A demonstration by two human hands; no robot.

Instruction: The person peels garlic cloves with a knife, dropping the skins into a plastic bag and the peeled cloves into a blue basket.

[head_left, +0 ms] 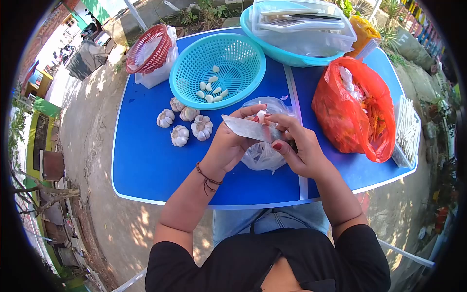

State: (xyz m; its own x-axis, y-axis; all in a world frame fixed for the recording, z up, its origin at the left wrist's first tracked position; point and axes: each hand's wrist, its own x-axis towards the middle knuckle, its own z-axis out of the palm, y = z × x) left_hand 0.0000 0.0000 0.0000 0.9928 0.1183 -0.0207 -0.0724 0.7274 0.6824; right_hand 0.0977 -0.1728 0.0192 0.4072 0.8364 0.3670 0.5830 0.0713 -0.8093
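My right hand (304,151) is closed around the handle end of a knife (248,129), whose wide metal blade points left across my left palm. A small whitish garlic clove (261,116) sits at the fingertips of both hands, just above the blade. My left hand (232,141) is curled around it from the left, partly hidden behind the blade. Beneath the hands lies a clear plastic bag (265,158). Several whole garlic bulbs (201,127) rest on the table to the left. Peeled cloves (209,98) lie in the turquoise basket (180,73) beyond them.
On the blue table (146,170), a red plastic bag (335,121) stands right of my hands, beside a container of white sticks (407,129). At the back are a red basket (158,36) and a turquoise basin (292,59) bearing a clear plastic box (311,36).
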